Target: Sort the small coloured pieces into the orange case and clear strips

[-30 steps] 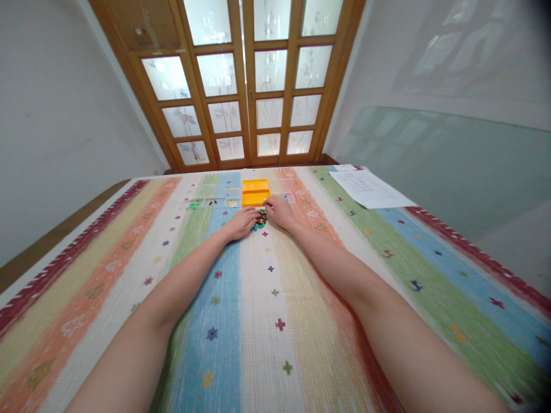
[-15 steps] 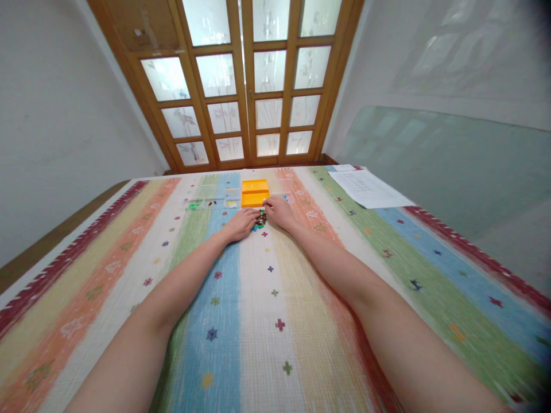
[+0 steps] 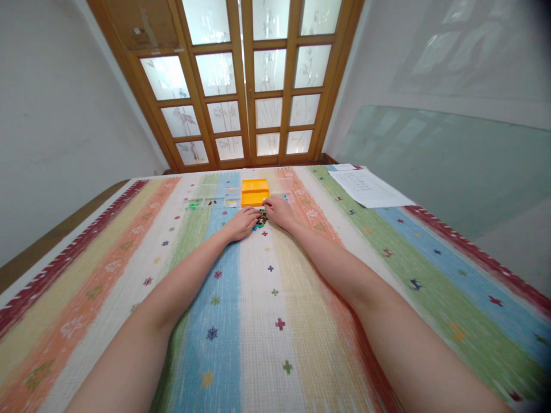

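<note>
Both my arms reach far out over a striped cloth [image 3: 267,321]. My left hand [image 3: 241,222] rests palm down with its fingers curled together at the left edge of a small pile of coloured beads [image 3: 260,221]. My right hand [image 3: 278,210] sits at the pile's right side, fingertips pinched near the front edge of an orange tray [image 3: 255,192]. Whatever the fingers hold is too small to make out.
Clear compartment boxes [image 3: 210,202] with bits of colour lie left of the orange tray, and another clear box [image 3: 287,192] lies to its right. A sheet of paper [image 3: 368,188] lies at the far right. Wooden glazed doors [image 3: 249,80] stand behind the table.
</note>
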Demonstrator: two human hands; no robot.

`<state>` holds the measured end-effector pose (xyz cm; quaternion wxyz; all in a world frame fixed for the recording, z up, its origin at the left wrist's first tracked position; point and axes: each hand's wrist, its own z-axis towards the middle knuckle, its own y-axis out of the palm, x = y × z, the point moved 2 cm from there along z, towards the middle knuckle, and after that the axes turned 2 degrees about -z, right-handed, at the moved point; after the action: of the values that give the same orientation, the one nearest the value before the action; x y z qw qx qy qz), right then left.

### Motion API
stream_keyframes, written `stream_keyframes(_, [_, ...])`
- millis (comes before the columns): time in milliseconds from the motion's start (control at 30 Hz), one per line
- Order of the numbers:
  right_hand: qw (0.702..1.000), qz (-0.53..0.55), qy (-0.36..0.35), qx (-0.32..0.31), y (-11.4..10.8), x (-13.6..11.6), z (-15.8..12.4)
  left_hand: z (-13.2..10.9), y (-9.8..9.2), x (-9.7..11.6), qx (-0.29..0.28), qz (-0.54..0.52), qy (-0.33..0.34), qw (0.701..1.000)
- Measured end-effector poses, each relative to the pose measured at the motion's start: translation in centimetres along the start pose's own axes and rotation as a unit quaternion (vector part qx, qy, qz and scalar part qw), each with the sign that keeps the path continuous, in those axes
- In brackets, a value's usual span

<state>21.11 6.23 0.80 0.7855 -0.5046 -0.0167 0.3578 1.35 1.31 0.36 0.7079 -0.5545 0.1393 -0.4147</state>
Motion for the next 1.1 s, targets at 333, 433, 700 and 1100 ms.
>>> stream_keyframes(333, [1.000, -0.002, -0.004, 0.001, -0.1, -0.1, 0.0, -0.2, 0.2, -0.4, 0.013, -0.020, -0.018, 1.000])
stream_keyframes(433, [1.000, -0.003, 0.000, 0.004, 0.0, 0.0, 0.0, -0.3, -0.2, -0.6, 0.033, -0.033, -0.026, 0.999])
stream_keyframes(700, [1.000, 0.007, -0.008, 0.006, 0.2, 0.1, -0.1, -1.3, -1.3, -3.0, 0.150, -0.101, -0.092, 0.979])
stream_keyframes(1100, [0.999, 0.005, -0.029, -0.012, 0.4, 0.1, -0.1, -4.2, -4.6, -8.1, 0.322, -0.208, -0.259, 0.886])
